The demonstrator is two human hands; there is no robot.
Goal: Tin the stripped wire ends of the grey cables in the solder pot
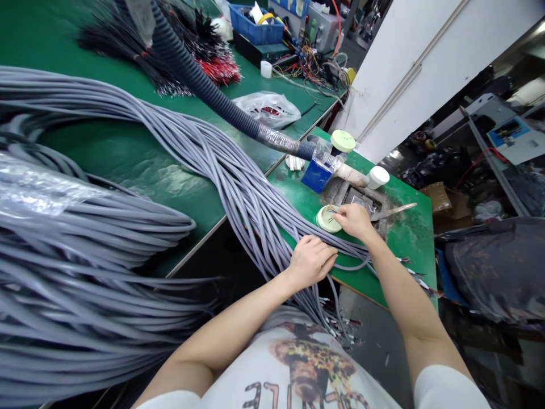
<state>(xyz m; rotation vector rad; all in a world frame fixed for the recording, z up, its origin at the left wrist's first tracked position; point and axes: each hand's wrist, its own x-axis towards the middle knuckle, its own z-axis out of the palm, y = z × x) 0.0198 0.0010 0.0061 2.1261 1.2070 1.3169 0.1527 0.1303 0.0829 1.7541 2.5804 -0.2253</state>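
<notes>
- Wires, thin and of several colours, poke out of the right hand; its thumb and fingers are pressed close together on them, with hardly a gap that I can see.
- Their tips lean over a round pale tub at nine o'clock from that hand, twelve being straight ahead of the worker. Whether they touch its bottom, I can't make out from here.
- The left hand, at eight o'clock from the right, lies across the grey cables, fingers half curled and bunched; I can't tell whether they grip one or merely rest there.
- Those cables sweep in from ten o'clock over the dark green bench and pass the left hand; some stripped ends fan out at the right hand's four o'clock, by the edge of the brighter green table.
- On that table, a long blade-like strip sits at the right hand's three o'clock and a white cup at one. A blue box, between ten and eleven, meets a ribbed dark hose.
- Farther off at eleven o'clock stands a blue bin of small items.
</notes>
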